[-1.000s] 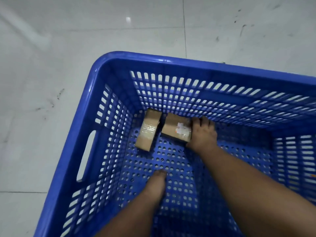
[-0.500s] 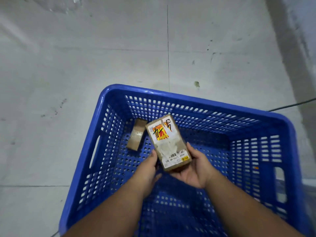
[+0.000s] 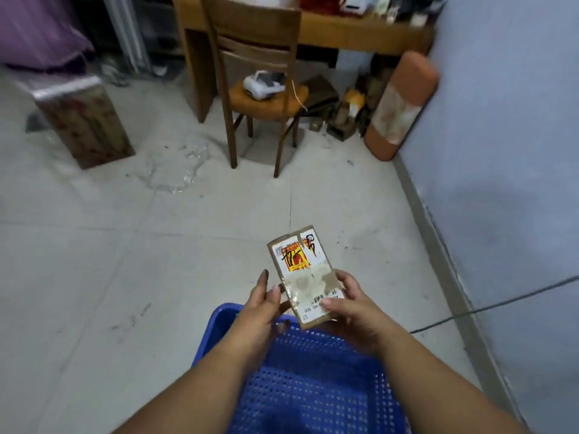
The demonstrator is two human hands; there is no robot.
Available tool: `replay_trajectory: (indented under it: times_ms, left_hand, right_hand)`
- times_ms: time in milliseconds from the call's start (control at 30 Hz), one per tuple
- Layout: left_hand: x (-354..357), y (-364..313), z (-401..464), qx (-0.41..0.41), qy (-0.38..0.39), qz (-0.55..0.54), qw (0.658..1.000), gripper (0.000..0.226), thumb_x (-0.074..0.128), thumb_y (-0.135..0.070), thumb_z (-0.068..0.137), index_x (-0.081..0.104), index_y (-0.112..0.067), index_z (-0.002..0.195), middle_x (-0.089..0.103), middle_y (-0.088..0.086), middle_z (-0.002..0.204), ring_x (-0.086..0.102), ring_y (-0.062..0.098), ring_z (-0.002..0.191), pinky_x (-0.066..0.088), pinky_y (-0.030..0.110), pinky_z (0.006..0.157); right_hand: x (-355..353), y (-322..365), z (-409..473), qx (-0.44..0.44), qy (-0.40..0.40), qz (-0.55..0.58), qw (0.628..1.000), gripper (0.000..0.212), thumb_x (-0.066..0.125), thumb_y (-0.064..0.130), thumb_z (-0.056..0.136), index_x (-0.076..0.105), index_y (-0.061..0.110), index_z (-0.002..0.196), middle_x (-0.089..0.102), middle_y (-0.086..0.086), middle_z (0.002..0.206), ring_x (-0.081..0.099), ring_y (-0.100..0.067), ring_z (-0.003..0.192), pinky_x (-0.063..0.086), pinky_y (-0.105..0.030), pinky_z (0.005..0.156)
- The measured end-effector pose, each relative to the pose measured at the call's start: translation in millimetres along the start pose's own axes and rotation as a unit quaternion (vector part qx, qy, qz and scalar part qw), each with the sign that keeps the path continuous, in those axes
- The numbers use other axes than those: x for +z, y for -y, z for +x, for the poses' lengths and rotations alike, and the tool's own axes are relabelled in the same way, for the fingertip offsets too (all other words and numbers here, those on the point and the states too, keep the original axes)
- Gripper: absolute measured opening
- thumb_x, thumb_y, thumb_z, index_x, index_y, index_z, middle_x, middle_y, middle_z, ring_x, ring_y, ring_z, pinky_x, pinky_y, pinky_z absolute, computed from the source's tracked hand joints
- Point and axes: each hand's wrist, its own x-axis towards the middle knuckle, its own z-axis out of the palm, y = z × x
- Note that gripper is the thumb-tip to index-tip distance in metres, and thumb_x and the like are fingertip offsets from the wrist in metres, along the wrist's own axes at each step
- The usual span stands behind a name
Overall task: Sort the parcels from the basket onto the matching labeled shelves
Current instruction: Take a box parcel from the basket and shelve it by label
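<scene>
Parcel (image 3: pixel 305 277) label up above blue basket (image 3: pixel 316 386), right hand (image 3: pixel 354 303) gripping its near end, left hand (image 3: pixel 261 303) pinching its left edge

A lived-in room of a home, used for sorting parcels.

A wooden chair (image 3: pixel 250 86) with an orange seat stands pushed toward a wooden desk (image 3: pixel 344 32) cluttered on top, on a pale tiled floor (image 3: pixel 94 261) marked with scuffs and a wet patch. A cardboard box (image 3: pixel 84 120) sits to the left, purple fabric (image 3: pixel 37 29) hangs in the corner, an orange bolster (image 3: pixel 404 101) leans against the light blue wall (image 3: pixel 501 151), and a blue plastic basket (image 3: pixel 313 386) rests on the floor.
</scene>
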Motion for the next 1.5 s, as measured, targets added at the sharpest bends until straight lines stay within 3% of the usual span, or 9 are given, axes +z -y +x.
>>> replay_trajectory:
  times_ms: [133, 300, 400, 500, 733, 900, 1233, 1400, 1500]
  left_hand:
    - [23, -100, -23, 0.077, -0.021, 0.008, 0.997, 0.07, 0.057, -0.039, 0.088, 0.019, -0.048, 0.147, 0.045, -0.01, 0.144, 0.051, 0.017, 0.127, 0.044, 0.043, 0.101]
    - [77, -225, -76, 0.093, 0.137, 0.09, 0.982, 0.048, 0.063, -0.018, 0.089, 0.053, -0.04, 0.131, 0.061, -0.01, 0.131, 0.064, 0.019, 0.111, 0.052, 0.05, 0.091]
    - [124, -296, -117, 0.134, 0.174, 0.101, 0.97, 0.04, 0.06, -0.018, 0.093, 0.057, -0.032, 0.13, 0.069, 0.004, 0.119, 0.066, 0.023, 0.105, 0.056, 0.044, 0.083]
    - [171, -366, -153, 0.217, 0.109, 0.023, 0.97, 0.041, 0.055, -0.023, 0.096, 0.053, -0.03, 0.136, 0.073, 0.0, 0.108, 0.07, 0.021, 0.095, 0.058, 0.041, 0.074]
    - [230, -483, -244, 0.314, 0.153, -0.047, 0.936, 0.042, 0.034, -0.032, 0.104, 0.035, -0.035, 0.146, 0.067, 0.005, 0.122, 0.066, 0.029, 0.11, 0.05, 0.054, 0.095]
    - [219, -513, -275, 0.326, 0.114, 0.089, 0.934, 0.043, 0.034, -0.039, 0.103, 0.031, -0.048, 0.144, 0.05, -0.004, 0.139, 0.045, 0.021, 0.128, 0.041, 0.047, 0.104]
    - [210, -502, -292, 0.337, 0.113, 0.145, 0.924, 0.047, 0.04, -0.037, 0.101, 0.028, -0.046, 0.145, 0.052, -0.003, 0.136, 0.048, 0.021, 0.125, 0.046, 0.041, 0.101]
    - [224, -476, -295, 0.322, 0.155, 0.168, 0.919, 0.045, 0.044, -0.035, 0.1, 0.035, -0.048, 0.143, 0.061, -0.01, 0.125, 0.052, 0.019, 0.122, 0.045, 0.044, 0.101]
    - [242, -459, -301, 0.308, 0.21, 0.165, 0.913, 0.044, 0.048, -0.027, 0.1, 0.04, -0.044, 0.141, 0.067, -0.008, 0.12, 0.06, 0.018, 0.115, 0.049, 0.035, 0.085]
  right_hand:
    - [4, 118, -47, -0.061, -0.014, -0.165, 0.984, 0.077, 0.079, 0.001, 0.06, 0.056, 0.028, 0.128, 0.065, -0.013, 0.116, 0.069, -0.024, 0.097, 0.056, -0.035, 0.079]
    - [47, 265, -120, -0.177, -0.04, -0.227, 0.957, 0.08, 0.088, 0.018, 0.045, 0.052, 0.019, 0.116, 0.065, -0.017, 0.107, 0.067, -0.025, 0.091, 0.055, -0.037, 0.079]
    - [84, 337, -170, -0.306, -0.098, -0.205, 0.924, 0.066, 0.087, 0.023, 0.063, 0.053, 0.02, 0.12, 0.057, -0.009, 0.127, 0.06, -0.023, 0.113, 0.052, -0.038, 0.092]
    - [121, 389, -207, -0.376, -0.156, -0.147, 0.902, 0.074, 0.075, 0.042, 0.08, 0.043, 0.02, 0.143, 0.049, 0.003, 0.139, 0.052, -0.018, 0.124, 0.044, -0.038, 0.103]
    - [207, 453, -279, -0.422, -0.016, -0.165, 0.891, 0.048, 0.047, 0.022, 0.102, 0.037, 0.039, 0.145, 0.065, 0.003, 0.128, 0.064, -0.019, 0.115, 0.048, -0.046, 0.103]
    - [222, 475, -304, -0.442, -0.017, -0.184, 0.878, 0.051, 0.043, 0.028, 0.102, 0.028, 0.046, 0.147, 0.063, 0.008, 0.13, 0.055, -0.022, 0.125, 0.036, -0.055, 0.111]
    - [226, 455, -322, -0.44, -0.014, -0.158, 0.884, 0.051, 0.041, 0.022, 0.103, 0.029, 0.043, 0.149, 0.063, 0.004, 0.13, 0.06, -0.019, 0.12, 0.039, -0.05, 0.111]
    - [208, 427, -356, -0.458, -0.095, -0.208, 0.859, 0.042, 0.039, 0.03, 0.104, 0.036, 0.053, 0.139, 0.056, 0.004, 0.138, 0.053, -0.021, 0.128, 0.04, -0.047, 0.109]
    - [191, 405, -388, -0.455, -0.165, -0.215, 0.848, 0.049, 0.038, 0.03, 0.104, 0.026, 0.051, 0.146, 0.056, 0.012, 0.135, 0.053, -0.013, 0.126, 0.045, -0.032, 0.1]
